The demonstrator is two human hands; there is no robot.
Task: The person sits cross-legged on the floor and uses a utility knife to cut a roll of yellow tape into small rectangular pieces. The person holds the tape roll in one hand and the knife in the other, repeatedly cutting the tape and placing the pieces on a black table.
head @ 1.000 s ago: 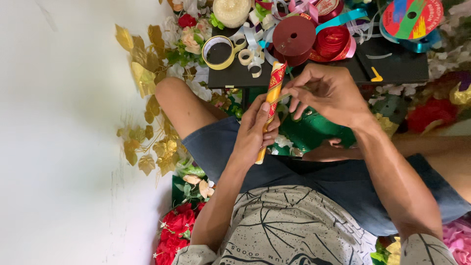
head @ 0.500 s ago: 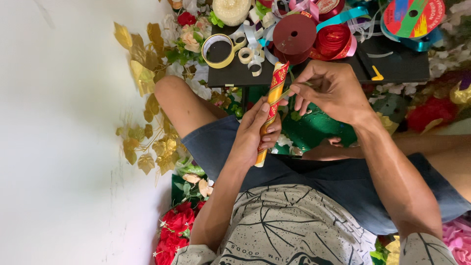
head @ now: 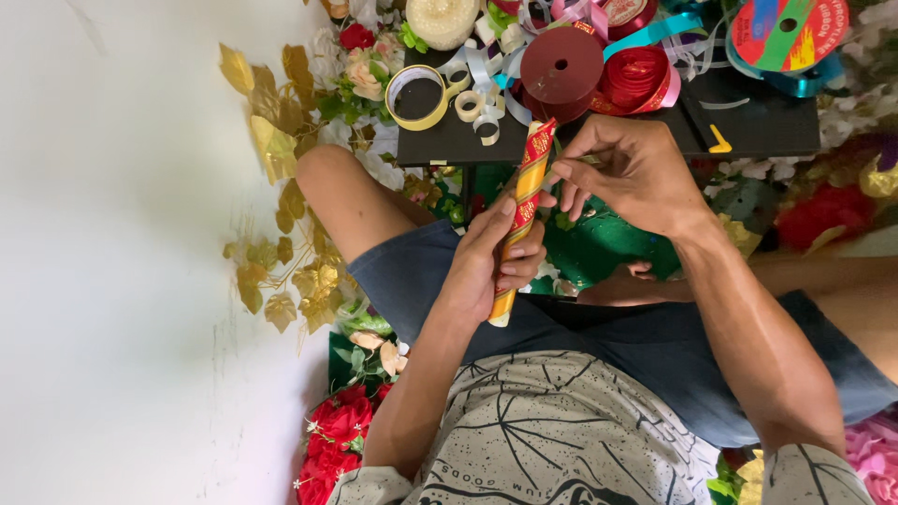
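1. Where the person sits cross-legged, a rolled tube (head: pixel 522 220) wrapped in red and gold patterned ribbon stands tilted over the lap, its top end just at the near edge of the low black table (head: pixel 599 140).
2. The left hand (head: pixel 491 262) is closed around the tube's middle and lower part, fingers curled over it.
3. The right hand (head: pixel 627 173) is pinched near the tube's top end, thumb and fingertips together on something thin; what it grips is too small to tell.
4. On the table lie a dark red ribbon spool (head: pixel 561 65), a shiny red ribbon roll (head: pixel 641 79) and a yellow tape ring (head: pixel 419 96) near its left edge.
5. Gold leaves (head: pixel 281 140) and red flowers (head: pixel 337 430) lie on the floor to the left.
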